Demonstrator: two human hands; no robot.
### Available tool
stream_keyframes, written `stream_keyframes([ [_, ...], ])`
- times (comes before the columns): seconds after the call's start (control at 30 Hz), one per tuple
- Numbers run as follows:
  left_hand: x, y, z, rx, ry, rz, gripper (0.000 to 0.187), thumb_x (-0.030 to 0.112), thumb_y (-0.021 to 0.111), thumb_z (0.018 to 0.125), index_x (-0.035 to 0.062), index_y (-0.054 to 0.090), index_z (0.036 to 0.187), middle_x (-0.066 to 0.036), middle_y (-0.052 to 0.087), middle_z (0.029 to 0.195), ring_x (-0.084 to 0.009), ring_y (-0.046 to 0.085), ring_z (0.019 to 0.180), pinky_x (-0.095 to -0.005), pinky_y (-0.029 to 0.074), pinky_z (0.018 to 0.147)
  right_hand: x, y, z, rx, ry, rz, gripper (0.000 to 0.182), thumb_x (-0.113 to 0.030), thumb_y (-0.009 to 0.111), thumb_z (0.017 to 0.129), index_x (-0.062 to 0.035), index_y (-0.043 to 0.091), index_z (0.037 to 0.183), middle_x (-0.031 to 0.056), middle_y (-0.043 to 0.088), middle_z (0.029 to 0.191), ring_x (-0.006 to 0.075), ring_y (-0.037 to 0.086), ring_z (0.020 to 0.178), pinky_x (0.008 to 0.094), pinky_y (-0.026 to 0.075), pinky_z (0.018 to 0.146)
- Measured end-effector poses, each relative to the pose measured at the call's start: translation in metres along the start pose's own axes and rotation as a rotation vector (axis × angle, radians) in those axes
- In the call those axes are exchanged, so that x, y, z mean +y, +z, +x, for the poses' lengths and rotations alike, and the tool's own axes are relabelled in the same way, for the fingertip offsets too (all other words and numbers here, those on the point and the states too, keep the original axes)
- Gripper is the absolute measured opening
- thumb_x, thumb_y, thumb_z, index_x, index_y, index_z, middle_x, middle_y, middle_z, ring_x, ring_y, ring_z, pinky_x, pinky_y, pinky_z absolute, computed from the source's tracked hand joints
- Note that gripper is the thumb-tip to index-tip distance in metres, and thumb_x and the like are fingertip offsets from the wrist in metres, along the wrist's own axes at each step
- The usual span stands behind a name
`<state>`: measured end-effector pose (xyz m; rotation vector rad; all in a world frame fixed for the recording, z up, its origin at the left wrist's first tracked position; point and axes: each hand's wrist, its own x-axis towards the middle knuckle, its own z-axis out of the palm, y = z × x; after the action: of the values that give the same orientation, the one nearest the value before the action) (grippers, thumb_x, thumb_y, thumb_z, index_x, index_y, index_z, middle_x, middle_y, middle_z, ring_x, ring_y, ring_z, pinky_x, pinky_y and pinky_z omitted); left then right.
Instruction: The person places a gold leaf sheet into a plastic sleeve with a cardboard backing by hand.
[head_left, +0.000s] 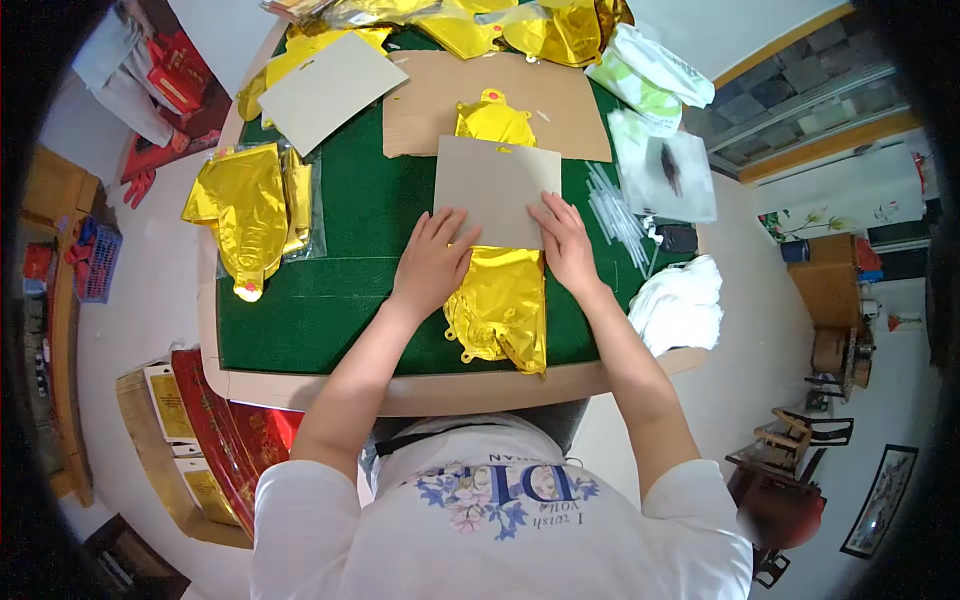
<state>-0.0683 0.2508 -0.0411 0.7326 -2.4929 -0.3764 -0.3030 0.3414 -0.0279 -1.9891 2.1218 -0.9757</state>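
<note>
While both hands are pressing flat and open, the left hand and right hand are holding a grey card over a gold foil balloon. Everything is lying on the green-topped table, standing on a pale floor.

White short-sleeved T-shirt, blue floral lettering print

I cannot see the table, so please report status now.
Left hand and right hand flat on grey card. Gold foil balloon underneath. Nothing in the way.

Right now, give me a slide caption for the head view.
Both hands, left and right, press a grey card onto gold foil balloons.
</note>
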Motion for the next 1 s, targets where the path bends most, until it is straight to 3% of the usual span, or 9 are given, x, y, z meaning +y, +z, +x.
stream_keyframes([
  [0.2,0.000,0.000,0.002,0.000,-0.010,-0.007,0.035,0.017,0.061,0.087,0.0145,0.061,0.122,-0.012,0.052,0.133,-0.0325,0.044,0.128,-0.0502,0.034,0.108,-0.001,-0.003,-0.003,0.043,-0.022,-0.032,0.039,0.005,0.052,0.086,-0.0089,0.063,0.121,0.0191,0.054,0.130,0.0359,0.049,0.125,0.0420,0.039,0.105],
  [0.27,0.001,-0.003,0.001,0.003,0.000,-0.007,0.034,0.016,0.061,0.087,0.0142,0.061,0.122,-0.012,0.052,0.133,-0.0328,0.045,0.127,-0.0502,0.035,0.108,-0.016,-0.014,-0.011,0.181,0.112,0.056,0.034,0.004,0.051,0.090,-0.0073,0.062,0.121,0.0141,0.061,0.118,0.0275,0.061,0.106,0.0351,0.049,0.091],
  [0.3,0.001,-0.003,0.001,0.007,0.006,-0.008,0.034,0.016,0.062,0.087,0.0139,0.061,0.121,-0.012,0.053,0.132,-0.0332,0.045,0.127,-0.0502,0.035,0.107,-0.023,-0.018,-0.020,0.179,0.110,0.056,0.034,0.004,0.051,0.090,-0.0073,0.062,0.121,0.0141,0.061,0.118,0.0275,0.061,0.106,0.0351,0.049,0.091],
  [0.37,0.001,-0.003,0.002,0.015,0.000,-0.017,0.034,0.016,0.062,0.087,0.0136,0.061,0.121,-0.012,0.053,0.132,-0.0331,0.045,0.127,-0.0501,0.035,0.107,-0.035,-0.025,-0.043,0.110,0.470,0.307,0.031,0.001,0.049,0.095,-0.0064,0.058,0.124,0.0066,0.064,0.102,0.0151,0.064,0.085,0.0256,0.052,0.075],
  [0.4,0.001,-0.002,0.001,0.019,-0.001,-0.024,0.034,0.015,0.062,0.087,0.0133,0.062,0.120,-0.012,0.053,0.132,-0.0331,0.045,0.126,-0.0501,0.035,0.107,-0.038,-0.027,-0.054,0.107,0.474,0.305,0.031,0.001,0.049,0.095,-0.0064,0.058,0.124,0.0066,0.064,0.102,0.0151,0.064,0.085,0.0256,0.052,0.075],
  [0.47,0.001,-0.001,0.002,0.018,-0.002,-0.015,0.033,0.016,0.062,0.086,0.0134,0.061,0.119,-0.012,0.052,0.132,-0.0320,0.045,0.127,-0.0500,0.035,0.108,-0.043,-0.028,-0.076,0.048,0.611,0.566,0.032,-0.003,0.049,0.097,-0.0072,0.052,0.129,0.0029,0.064,0.094,0.0076,0.060,0.077,0.0208,0.050,0.067],
  [0.7,0.001,0.000,0.002,0.043,0.011,-0.014,0.031,0.014,0.061,0.087,0.0133,0.063,0.118,-0.013,0.054,0.131,-0.0336,0.046,0.126,-0.0504,0.035,0.107,-0.064,-0.041,-0.086,-0.137,0.867,0.722,0.038,-0.004,0.053,0.094,-0.0089,0.048,0.131,0.0040,0.064,0.087,0.0084,0.060,0.070,0.0213,0.048,0.058],
  [0.93,0.002,0.000,0.002,0.064,0.019,-0.006,0.033,0.015,0.063,0.085,0.0139,0.061,0.117,-0.012,0.054,0.129,-0.0310,0.046,0.126,-0.0504,0.035,0.108,-0.071,-0.048,-0.090,-0.234,0.890,0.714,0.035,-0.005,0.054,0.094,-0.0088,0.046,0.128,0.0029,0.062,0.080,0.0077,0.059,0.064,0.0214,0.047,0.055],
  [1.0,0.001,0.000,0.003,0.060,0.023,0.000,0.032,0.015,0.063,0.085,0.0136,0.061,0.117,-0.012,0.054,0.129,-0.0310,0.046,0.126,-0.0504,0.035,0.108,-0.074,-0.052,-0.095,-0.360,0.835,0.667,0.030,-0.003,0.051,0.095,-0.0077,0.046,0.123,0.0026,0.061,0.078,0.0068,0.058,0.065,0.0212,0.046,0.055],
])
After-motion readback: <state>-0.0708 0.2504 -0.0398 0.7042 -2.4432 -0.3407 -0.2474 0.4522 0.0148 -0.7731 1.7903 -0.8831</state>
